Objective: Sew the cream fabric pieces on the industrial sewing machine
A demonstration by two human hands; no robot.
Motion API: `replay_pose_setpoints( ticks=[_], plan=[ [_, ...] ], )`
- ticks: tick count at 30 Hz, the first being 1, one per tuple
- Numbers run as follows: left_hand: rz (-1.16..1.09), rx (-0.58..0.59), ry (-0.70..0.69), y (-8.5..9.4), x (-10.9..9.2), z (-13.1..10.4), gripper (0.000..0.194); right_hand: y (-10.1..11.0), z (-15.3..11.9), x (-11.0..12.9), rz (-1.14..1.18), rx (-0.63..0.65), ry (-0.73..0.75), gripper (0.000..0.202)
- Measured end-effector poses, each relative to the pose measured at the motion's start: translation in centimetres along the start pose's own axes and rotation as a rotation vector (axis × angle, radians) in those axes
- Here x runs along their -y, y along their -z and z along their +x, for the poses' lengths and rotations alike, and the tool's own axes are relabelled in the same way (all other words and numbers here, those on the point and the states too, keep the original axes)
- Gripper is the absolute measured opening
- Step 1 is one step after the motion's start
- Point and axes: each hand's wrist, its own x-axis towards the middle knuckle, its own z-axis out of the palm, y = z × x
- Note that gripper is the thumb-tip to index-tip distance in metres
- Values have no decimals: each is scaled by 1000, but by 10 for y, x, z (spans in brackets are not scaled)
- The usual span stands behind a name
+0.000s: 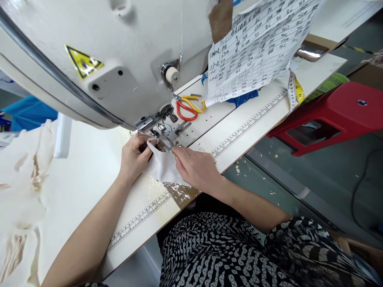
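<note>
A piece of white fabric point(163, 168) is stretched between my two hands, right at the needle area of a sewing machine point(131, 71). My left hand point(135, 154) is closed, its thumb and fingers pinching the fabric's left edge. On the other side, my right hand point(199, 169) presses its closed fingers on the fabric's right part. A narrow metal piece point(165, 142) reaches from the machine's foot toward the right fingertips; whether they touch it I cannot tell. Folds of the fabric hang toward the table's front edge. The needle tip is hidden.
Scissors point(190, 107) with red and yellow handles lie behind the needle area. A handwritten sheet point(257, 52) hangs at the right, near a tape measure point(295, 91). Pale cloth point(22, 191) is heaped on the left. A red stool point(332, 115) stands beside the table point(89, 171).
</note>
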Motion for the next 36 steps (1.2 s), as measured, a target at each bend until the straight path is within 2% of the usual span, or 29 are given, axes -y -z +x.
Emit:
replay_pose_setpoints(
  ticks=[7, 12, 16, 23, 36],
  plan=[
    [42, -15, -68, -1, 1, -2, 18, 1, 2, 2, -48, 27, -16, 31],
    [157, -6, -150, -3, 5, -2, 11, 1, 1, 4, -85, 34, -3, 31],
    [197, 3, -129, -2, 9, -1, 9, 1, 0, 3, -91, 20, 12, 34],
    [51, 2, -88, 1, 7, -1, 7, 2, 1, 4, -105, 40, 1, 33],
    [90, -7, -109, 1, 5, -1, 4, -3, 0, 3, -145, -59, 38, 35]
  ],
)
